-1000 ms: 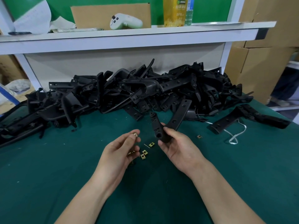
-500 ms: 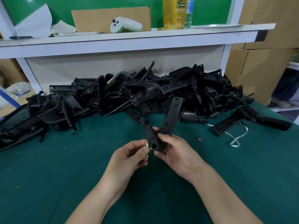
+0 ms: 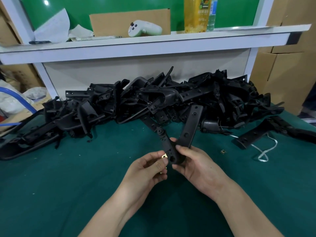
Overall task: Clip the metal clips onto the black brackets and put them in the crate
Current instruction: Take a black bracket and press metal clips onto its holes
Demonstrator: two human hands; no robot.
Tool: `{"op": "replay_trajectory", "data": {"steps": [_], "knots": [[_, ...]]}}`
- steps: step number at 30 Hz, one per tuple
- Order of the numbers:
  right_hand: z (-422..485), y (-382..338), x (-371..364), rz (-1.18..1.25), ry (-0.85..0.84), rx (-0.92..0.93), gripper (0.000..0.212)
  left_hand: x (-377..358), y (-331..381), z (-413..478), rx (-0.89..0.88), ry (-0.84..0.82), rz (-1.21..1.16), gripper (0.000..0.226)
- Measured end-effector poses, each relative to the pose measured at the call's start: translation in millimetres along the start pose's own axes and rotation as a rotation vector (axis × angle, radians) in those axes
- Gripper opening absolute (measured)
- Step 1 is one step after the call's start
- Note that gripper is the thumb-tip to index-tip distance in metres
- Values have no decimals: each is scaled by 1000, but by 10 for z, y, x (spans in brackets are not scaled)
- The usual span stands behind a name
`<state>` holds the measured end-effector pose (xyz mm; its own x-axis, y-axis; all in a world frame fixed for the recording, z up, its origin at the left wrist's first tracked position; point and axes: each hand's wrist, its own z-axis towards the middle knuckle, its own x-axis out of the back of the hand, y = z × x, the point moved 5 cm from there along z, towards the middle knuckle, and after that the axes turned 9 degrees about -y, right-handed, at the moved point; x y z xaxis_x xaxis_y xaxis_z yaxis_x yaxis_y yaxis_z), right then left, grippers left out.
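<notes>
My right hand (image 3: 196, 165) grips the bend of a black V-shaped bracket (image 3: 188, 129) held up over the green table (image 3: 68, 185). Its two arms point away from me. My left hand (image 3: 148, 168) pinches a small brass metal clip (image 3: 164, 156) against the left edge of the bracket's near end. One more metal clip (image 3: 222, 151) lies loose on the table to the right. No crate is in view.
A big heap of black brackets (image 3: 153, 100) fills the back of the table, with one lone bracket (image 3: 266, 130) and a white cord (image 3: 263, 151) at the right. Above runs a white shelf (image 3: 153, 47) holding a controller, cardboard and bottles. Cardboard boxes (image 3: 287, 65) stand at the right.
My left hand lifted a clip from the table and brought it to the bracket's near end. My right hand swung the bracket more upright and drew it closer to me.
</notes>
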<state>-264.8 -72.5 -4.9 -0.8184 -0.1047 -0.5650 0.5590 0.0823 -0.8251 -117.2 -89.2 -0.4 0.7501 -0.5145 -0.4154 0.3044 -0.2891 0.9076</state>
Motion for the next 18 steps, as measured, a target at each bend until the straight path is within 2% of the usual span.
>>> {"op": "replay_trajectory", "data": {"steps": [7,18], "knots": [[5,-3,-1,16,22,-8,31,-20,18,-18,11,-25,-63,22],[4,2,-7,34,34,-17,39,5,34,0,-54,2,9,26]]}}
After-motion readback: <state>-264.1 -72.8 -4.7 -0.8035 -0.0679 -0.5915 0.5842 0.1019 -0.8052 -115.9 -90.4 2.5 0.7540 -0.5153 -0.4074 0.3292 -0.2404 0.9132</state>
